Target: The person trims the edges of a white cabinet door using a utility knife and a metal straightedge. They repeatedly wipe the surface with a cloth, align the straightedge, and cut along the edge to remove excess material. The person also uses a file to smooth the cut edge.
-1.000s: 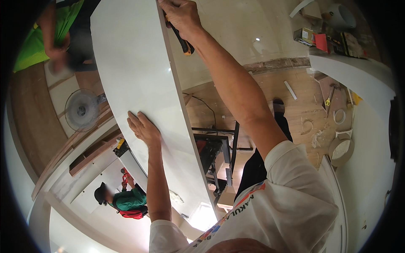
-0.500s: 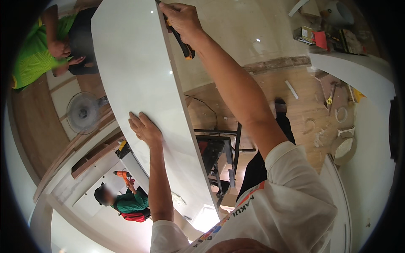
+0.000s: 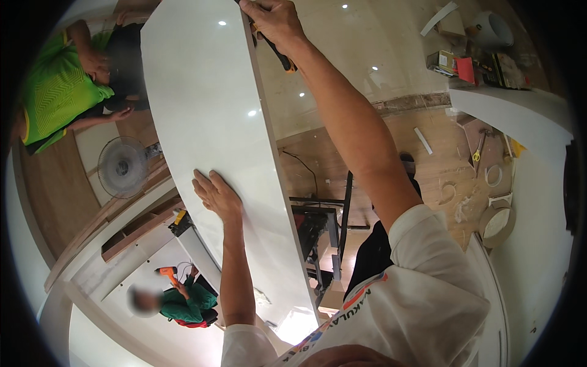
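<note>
A long white panel (image 3: pixel 202 110) runs from the top of the view down toward my body. My left hand (image 3: pixel 218 197) rests on its face with the fingers extended. At the far right edge of the panel is my right hand (image 3: pixel 276 24), closed around a utility knife (image 3: pixel 285 60) with a black and yellow-orange handle. The knife's handle sticks out below my fist; its blade end is hidden by the hand and the top of the picture.
A black metal frame (image 3: pixel 333 214) stands beside the panel. A fan (image 3: pixel 123 166) and a person in bright green (image 3: pixel 64 92) are left; another person (image 3: pixel 191 300) holds an orange drill (image 3: pixel 166 271). Scissors (image 3: pixel 477 153), tape roll (image 3: pixel 494 176) and boxes (image 3: pixel 441 61) lie right.
My right hand and the knife have moved slightly up and right along the panel edge. The panel sits a little further right. The other person's drill has moved left and down.
</note>
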`<act>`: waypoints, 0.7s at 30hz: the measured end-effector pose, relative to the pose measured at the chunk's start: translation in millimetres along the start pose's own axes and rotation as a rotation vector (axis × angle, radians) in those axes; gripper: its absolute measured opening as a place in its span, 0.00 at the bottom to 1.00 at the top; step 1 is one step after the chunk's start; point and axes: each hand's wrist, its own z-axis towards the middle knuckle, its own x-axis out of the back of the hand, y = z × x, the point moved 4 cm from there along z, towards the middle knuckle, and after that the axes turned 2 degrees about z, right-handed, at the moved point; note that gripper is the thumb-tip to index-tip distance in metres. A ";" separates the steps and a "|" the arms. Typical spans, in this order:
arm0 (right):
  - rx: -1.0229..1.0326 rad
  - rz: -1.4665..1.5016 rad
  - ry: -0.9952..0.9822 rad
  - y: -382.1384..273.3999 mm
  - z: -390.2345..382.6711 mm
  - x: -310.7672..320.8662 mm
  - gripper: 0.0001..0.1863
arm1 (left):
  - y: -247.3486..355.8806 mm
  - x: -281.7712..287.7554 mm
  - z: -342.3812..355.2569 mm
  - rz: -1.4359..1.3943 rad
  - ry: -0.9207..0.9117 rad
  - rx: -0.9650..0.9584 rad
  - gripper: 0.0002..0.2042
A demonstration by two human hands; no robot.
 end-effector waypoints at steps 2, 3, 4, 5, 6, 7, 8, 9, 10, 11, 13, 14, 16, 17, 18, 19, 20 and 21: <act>-0.036 -0.055 0.003 0.0 -6.9 -0.7 0.17 | -2.8 -1.5 -0.7 -0.002 -0.001 0.003 0.35; -0.050 -0.078 0.008 0.6 -7.6 -0.6 0.17 | -2.9 -0.7 0.4 0.000 0.003 -0.001 0.35; -0.025 -0.065 0.016 -0.5 -7.7 -0.7 0.17 | -2.7 -0.3 1.2 0.003 0.007 -0.005 0.35; 0.000 -0.052 0.024 -1.2 -8.4 -1.3 0.17 | -2.1 -0.4 1.6 0.003 0.010 -0.009 0.35; 0.025 -0.041 0.031 -2.1 -9.1 -1.2 0.18 | -1.4 -1.4 1.2 0.001 0.012 -0.014 0.35; 0.014 -0.006 0.031 -1.4 -10.0 -1.6 0.18 | -0.6 -2.1 0.8 0.000 0.015 -0.019 0.35; 0.002 0.029 0.030 -0.3 -11.4 -2.1 0.18 | -0.3 -2.3 1.1 0.001 0.015 -0.019 0.35; -0.013 0.064 0.027 0.5 -13.9 -3.3 0.18 | -1.3 -2.0 1.8 0.002 0.016 -0.015 0.35; -0.016 0.037 0.026 1.0 -17.2 -3.4 0.17 | -2.3 -1.7 2.6 0.004 0.016 -0.012 0.35; -0.019 0.011 0.026 1.7 -20.9 -3.4 0.17 | -2.2 -1.2 3.6 0.000 0.017 -0.017 0.34; -0.011 -0.063 0.018 5.2 -26.3 -1.1 0.17 | -1.9 -0.5 1.4 -0.005 0.015 -0.024 0.34; 0.001 -0.108 0.010 6.4 -27.4 -1.0 0.17 | -2.3 -0.8 -0.4 -0.004 0.009 -0.018 0.34; 0.023 -0.084 0.016 8.2 -24.7 -2.6 0.17 | 2.2 2.1 2.8 -0.006 0.009 -0.022 0.35; 0.024 -0.016 0.026 10.1 -25.4 -3.7 0.17 | 1.3 2.1 2.9 0.007 0.016 -0.014 0.35; 0.027 0.051 0.037 10.9 -24.1 -4.5 0.18 | 0.0 0.2 2.7 0.019 0.024 -0.007 0.35; 0.039 0.031 0.048 9.8 -19.1 -4.9 0.18 | 0.1 -0.5 2.7 0.030 0.032 -0.001 0.36; 0.051 0.011 0.061 7.8 -12.4 -4.9 0.18 | 2.0 -0.6 3.0 0.024 0.023 -0.008 0.35; 0.055 -0.009 0.068 3.7 -11.7 -7.5 0.18 | 1.2 -0.6 2.1 0.020 0.013 -0.005 0.35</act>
